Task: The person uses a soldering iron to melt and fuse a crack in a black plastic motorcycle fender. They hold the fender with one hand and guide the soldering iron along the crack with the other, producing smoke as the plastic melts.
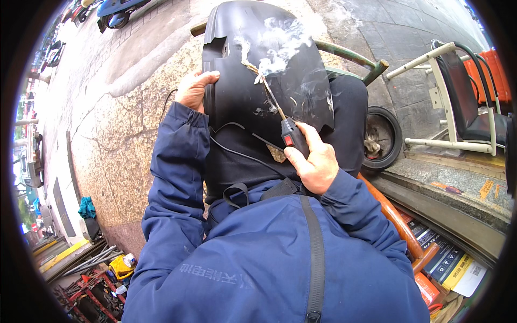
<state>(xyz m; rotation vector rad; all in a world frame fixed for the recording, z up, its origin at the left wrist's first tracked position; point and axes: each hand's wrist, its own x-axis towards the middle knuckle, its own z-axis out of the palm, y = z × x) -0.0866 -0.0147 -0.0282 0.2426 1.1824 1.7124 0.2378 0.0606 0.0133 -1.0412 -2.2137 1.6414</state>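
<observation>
A curved black plastic panel [231, 102] rests across my lap and thighs, with a jagged notch at its upper left. My left hand [195, 91] grips its left edge, thumb on top and the other fingers hidden beneath. In my right hand [316, 164] is a soldering iron [289, 131] with a black handle and a red switch. The iron's metal shaft points up and away to a rough, whitish melted seam [245, 56] on the panel. White smoke [283, 51] rises around the seam and hides part of the surface. A thin dark cord [237, 153] crosses my lap.
A green bar [344, 53] runs behind the panel. To the right are a tyre [383, 137], a metal-framed chair [458, 97] and a stone step. Boxes [444, 258] lie at lower right beside a wooden armrest [390, 212]. Tools and a red frame [89, 296] are at lower left.
</observation>
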